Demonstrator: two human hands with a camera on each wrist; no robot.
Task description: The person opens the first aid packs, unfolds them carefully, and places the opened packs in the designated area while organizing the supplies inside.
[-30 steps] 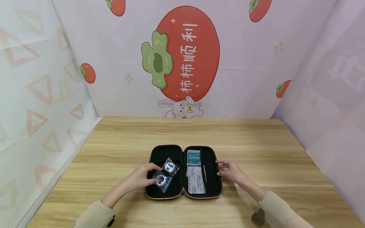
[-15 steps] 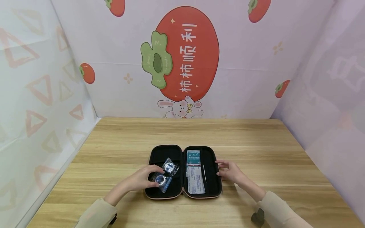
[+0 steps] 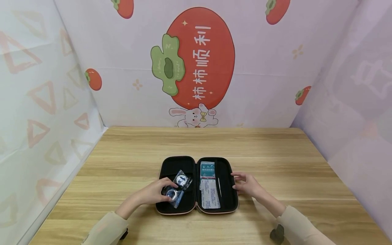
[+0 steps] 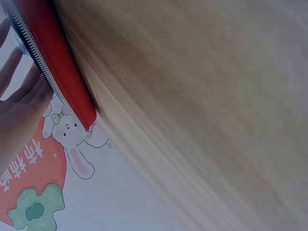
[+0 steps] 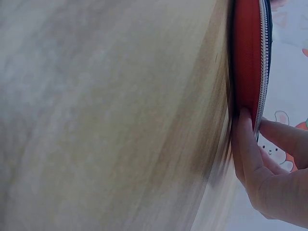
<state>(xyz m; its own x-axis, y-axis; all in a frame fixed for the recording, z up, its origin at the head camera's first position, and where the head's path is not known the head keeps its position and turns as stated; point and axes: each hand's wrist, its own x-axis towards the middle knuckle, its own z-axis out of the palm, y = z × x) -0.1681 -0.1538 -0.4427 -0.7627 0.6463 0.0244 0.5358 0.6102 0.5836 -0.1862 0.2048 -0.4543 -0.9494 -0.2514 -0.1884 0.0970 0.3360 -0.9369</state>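
A black-lined zip case (image 3: 227, 201) lies unfolded on the table, its outside red in the wrist views. My left hand (image 3: 154, 193) reaches into the left half, thumb and fingertips around a clear packet (image 3: 172, 195) with a round white-rimmed item inside. A second clear packet (image 3: 181, 180) lies just above it. The right hand (image 3: 247, 184) grips the case's right edge; in the right wrist view its fingers (image 5: 248, 144) touch the red shell (image 5: 246, 57). The left wrist view shows the left fingers over the zipper edge, their tips partly out of frame.
In the case's right half sit a teal packet (image 3: 208, 169), white printed strips (image 3: 210, 195) and a thin white stick (image 3: 219, 187). The wooden table (image 3: 196, 141) meets a printed cloth backdrop (image 3: 260, 102) at the back, with cloth on both sides.
My left hand has shifted slightly right, its thumb and fingertips settling around the lower packet. The packets hardly move, and the right hand stays at the case's edge.
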